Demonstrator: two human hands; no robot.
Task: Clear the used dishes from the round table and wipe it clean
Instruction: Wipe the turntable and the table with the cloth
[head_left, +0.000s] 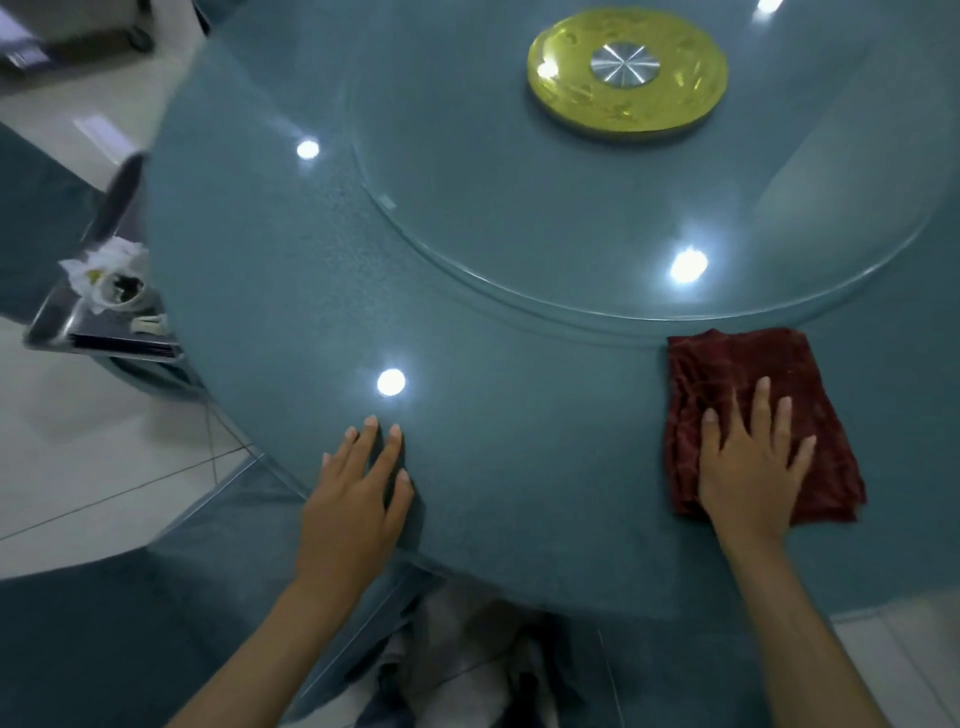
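A round table with a teal top fills most of the view. On it lies a clear glass turntable with a gold hub at its middle. A dark red cloth lies flat near the table's front right, just outside the turntable's rim. My right hand presses on the cloth with fingers straight and spread. My left hand rests flat on the bare table near the front edge, holding nothing. No dishes show on the table.
A metal cart stands off the table's left edge, carrying a used bowl with crumpled white tissue. Teal-covered chairs stand at the front left and far left. Pale floor tiles show between them.
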